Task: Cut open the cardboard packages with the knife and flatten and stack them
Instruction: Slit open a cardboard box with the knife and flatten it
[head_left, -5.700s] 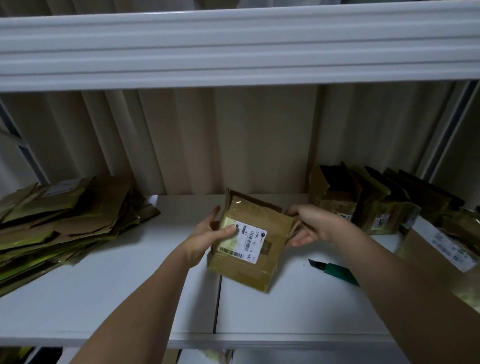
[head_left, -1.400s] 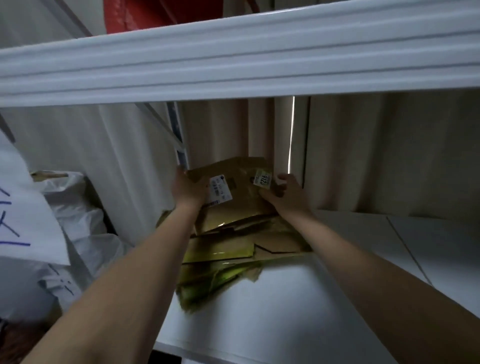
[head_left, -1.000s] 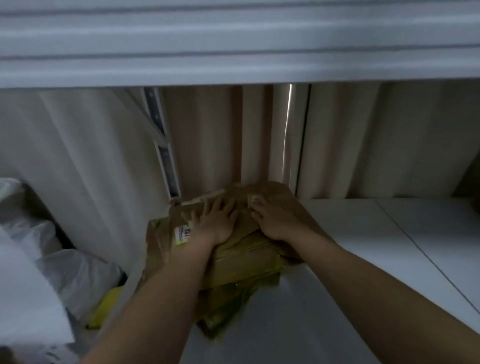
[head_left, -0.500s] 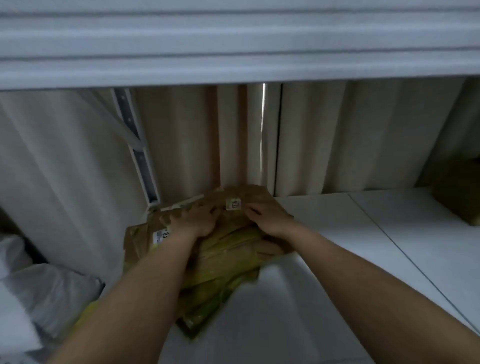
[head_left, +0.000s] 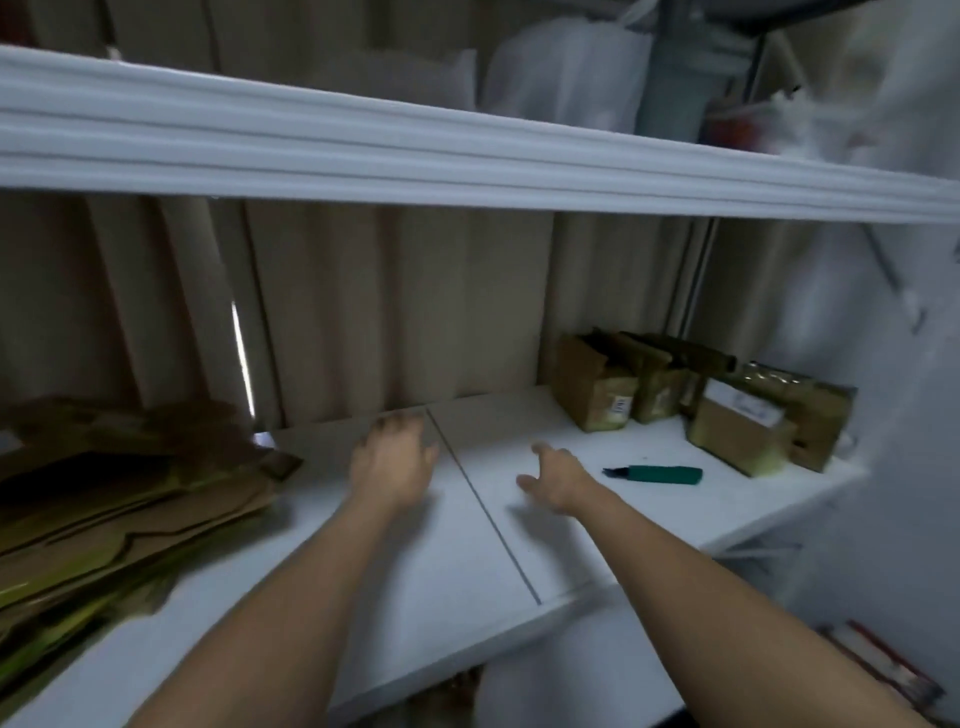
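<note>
White shelf (head_left: 467, 561) holds flattened cardboard (head_left: 119, 509), knife (head_left: 657, 474), boxes (head_left: 691, 397), before curtain (head_left: 395, 306).

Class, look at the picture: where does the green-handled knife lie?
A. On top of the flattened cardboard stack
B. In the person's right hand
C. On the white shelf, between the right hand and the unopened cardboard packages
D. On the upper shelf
C: the green-handled knife lies untouched on the white shelf, with the empty right hand on one side and the unopened brown cardboard packages on the other.
</note>
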